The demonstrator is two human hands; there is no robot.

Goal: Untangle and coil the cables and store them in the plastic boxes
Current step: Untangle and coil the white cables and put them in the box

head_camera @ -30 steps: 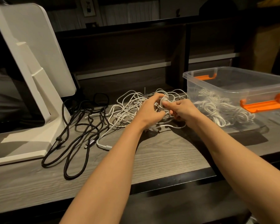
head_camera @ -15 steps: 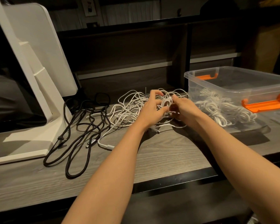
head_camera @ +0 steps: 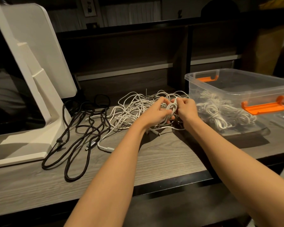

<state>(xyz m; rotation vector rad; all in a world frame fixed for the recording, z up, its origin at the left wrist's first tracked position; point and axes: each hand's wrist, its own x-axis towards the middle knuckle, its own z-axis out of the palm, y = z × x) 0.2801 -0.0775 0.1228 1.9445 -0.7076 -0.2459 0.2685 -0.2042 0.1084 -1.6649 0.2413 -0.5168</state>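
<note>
Left hand (head_camera: 156, 112): fingers curled round a small white coil (head_camera: 171, 108), just left of the box (head_camera: 203, 79).
Right hand (head_camera: 186, 108): fingers pinch the coil's top end.
White tangle (head_camera: 131, 108): on the tabletop (head_camera: 162, 154), touching the box's left wall.
Box: clear, orange latches, coiled white cables (head_camera: 220, 112) inside.
Black cables (head_camera: 77, 128): left of the tangle, well away from the box.

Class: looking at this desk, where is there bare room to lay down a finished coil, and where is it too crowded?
Free: the desk front strip, between the black cables and the box, though the forearms cross it. Crowded: the white tangle where the left hand and right hand work, and beside the stand.
</note>
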